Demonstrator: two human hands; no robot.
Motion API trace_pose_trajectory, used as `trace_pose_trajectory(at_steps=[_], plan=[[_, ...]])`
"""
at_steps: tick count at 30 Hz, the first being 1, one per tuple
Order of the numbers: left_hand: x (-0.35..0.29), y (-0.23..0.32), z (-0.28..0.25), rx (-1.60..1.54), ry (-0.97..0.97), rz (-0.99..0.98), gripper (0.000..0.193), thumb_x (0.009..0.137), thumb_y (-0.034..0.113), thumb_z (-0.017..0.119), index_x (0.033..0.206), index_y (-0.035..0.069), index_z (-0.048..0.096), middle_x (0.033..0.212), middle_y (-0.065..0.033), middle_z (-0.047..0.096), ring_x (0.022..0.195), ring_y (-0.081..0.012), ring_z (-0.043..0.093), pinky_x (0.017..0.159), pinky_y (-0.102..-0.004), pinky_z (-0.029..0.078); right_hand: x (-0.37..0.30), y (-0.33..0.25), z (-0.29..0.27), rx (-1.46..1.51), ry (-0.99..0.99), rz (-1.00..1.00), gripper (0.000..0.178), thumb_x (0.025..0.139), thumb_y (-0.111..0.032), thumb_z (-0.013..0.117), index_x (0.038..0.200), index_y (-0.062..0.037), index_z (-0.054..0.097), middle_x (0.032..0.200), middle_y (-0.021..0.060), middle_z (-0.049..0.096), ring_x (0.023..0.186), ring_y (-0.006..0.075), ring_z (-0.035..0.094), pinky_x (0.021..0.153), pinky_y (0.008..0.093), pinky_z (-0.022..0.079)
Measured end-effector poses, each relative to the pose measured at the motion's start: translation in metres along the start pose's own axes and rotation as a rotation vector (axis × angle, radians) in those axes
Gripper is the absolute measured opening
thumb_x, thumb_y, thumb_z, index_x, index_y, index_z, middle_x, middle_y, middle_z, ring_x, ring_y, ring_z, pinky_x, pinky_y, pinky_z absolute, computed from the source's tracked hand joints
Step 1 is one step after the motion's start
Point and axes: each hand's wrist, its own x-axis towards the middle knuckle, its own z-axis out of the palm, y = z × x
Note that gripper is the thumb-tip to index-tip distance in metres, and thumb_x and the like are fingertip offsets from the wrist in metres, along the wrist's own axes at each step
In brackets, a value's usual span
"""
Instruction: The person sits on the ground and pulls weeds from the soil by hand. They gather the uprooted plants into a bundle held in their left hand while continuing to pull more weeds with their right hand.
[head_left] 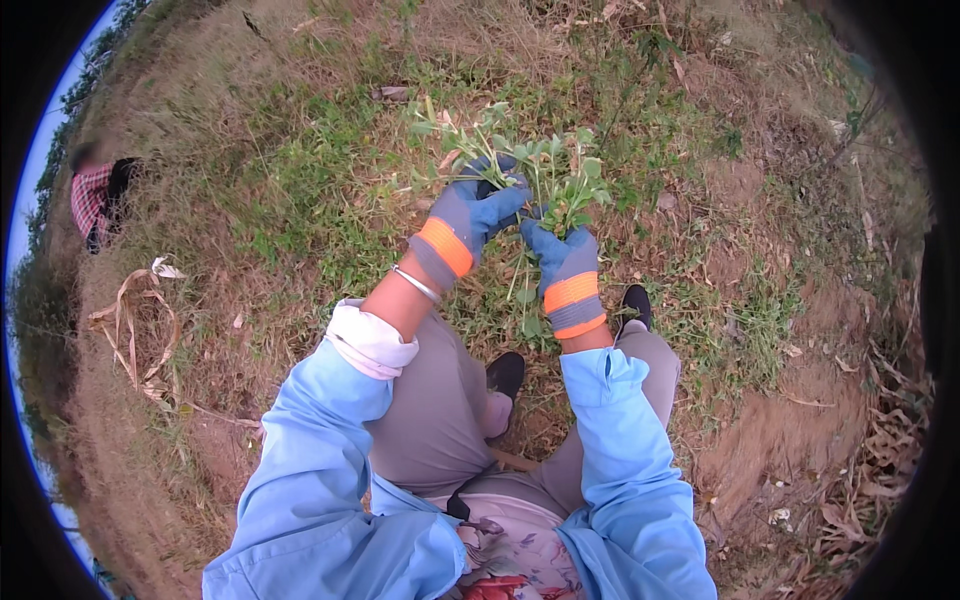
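Both my hands wear blue and grey work gloves with orange cuffs and are raised above the weedy ground. My left hand (478, 205) is closed around a bunch of green leafy plants (488, 128), whose tops stick out past the fingers. Close beside it, my right hand (562, 252) grips the lower part of another leafy green bunch (570, 180). Thin stems hang down between the two hands. My right fingertips are partly hidden by leaves.
Low green weeds (290, 200) and dry grass cover the slope ahead. Dry husks (140, 325) lie at the left, dead leaves (880, 460) at the lower right. Bare soil (780, 440) shows at right. Another person (95, 195) in a checked shirt is at the far left.
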Motion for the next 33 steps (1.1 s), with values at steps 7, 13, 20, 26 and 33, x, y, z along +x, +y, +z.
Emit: trace_pose_trajectory(at_steps=[7, 13, 20, 26, 33], plan=[[-0.002, 0.002, 0.002, 0.001, 0.061, -0.022, 0.046, 0.074, 0.008, 0.062, 0.115, 0.009, 0.044, 0.101, -0.0036, 0.055, 0.090, -0.0149, 0.055, 0.075, -0.0284, 0.047, 0.000, 0.001, 0.000, 0.034, 0.044, -0.036, 0.020, 0.069, 0.002, 0.063, 0.087, -0.0004, 0.054, 0.081, 0.0049, 0.058, 0.067, 0.0125, 0.054, 0.060, 0.0254, 0.043], [0.002, -0.003, -0.007, 0.057, 0.037, 0.024, 0.045, 0.074, 0.006, 0.061, 0.115, 0.008, 0.044, 0.096, -0.0040, 0.055, 0.084, -0.0148, 0.055, 0.073, -0.0271, 0.048, 0.007, -0.001, -0.007, 0.131, 0.217, -0.043, 0.022, 0.070, 0.002, 0.062, 0.090, -0.0034, 0.055, 0.082, 0.0022, 0.057, 0.071, 0.0130, 0.052, 0.065, 0.0269, 0.042], [0.011, -0.007, -0.017, -0.090, 0.125, 0.197, 0.044, 0.074, 0.002, 0.059, 0.115, 0.011, 0.045, 0.092, -0.0023, 0.055, 0.081, -0.0137, 0.055, 0.070, -0.0269, 0.047, 0.015, -0.013, -0.015, 0.145, 0.449, 0.086, 0.024, 0.070, -0.004, 0.066, 0.091, -0.0037, 0.053, 0.081, 0.0037, 0.056, 0.070, 0.0146, 0.052, 0.056, 0.0270, 0.042], [0.008, -0.001, -0.023, -0.042, 0.112, 0.188, 0.048, 0.076, 0.000, 0.057, 0.119, 0.017, 0.044, 0.099, -0.0016, 0.055, 0.087, -0.0119, 0.053, 0.073, -0.0262, 0.046, 0.022, -0.031, -0.029, 0.086, 0.459, 0.031, 0.028, 0.068, -0.008, 0.067, 0.090, -0.0019, 0.051, 0.079, 0.0058, 0.055, 0.065, 0.0169, 0.050, 0.055, 0.0280, 0.041], [0.011, -0.008, -0.021, 0.095, 0.041, 0.239, 0.050, 0.075, 0.000, 0.057, 0.121, 0.013, 0.042, 0.104, -0.0028, 0.053, 0.092, -0.0133, 0.052, 0.077, -0.0264, 0.045, 0.012, -0.035, -0.020, 0.035, 0.218, -0.189, 0.025, 0.070, -0.001, 0.064, 0.094, -0.0020, 0.055, 0.082, 0.0038, 0.058, 0.065, 0.0118, 0.052, 0.056, 0.0248, 0.041]])
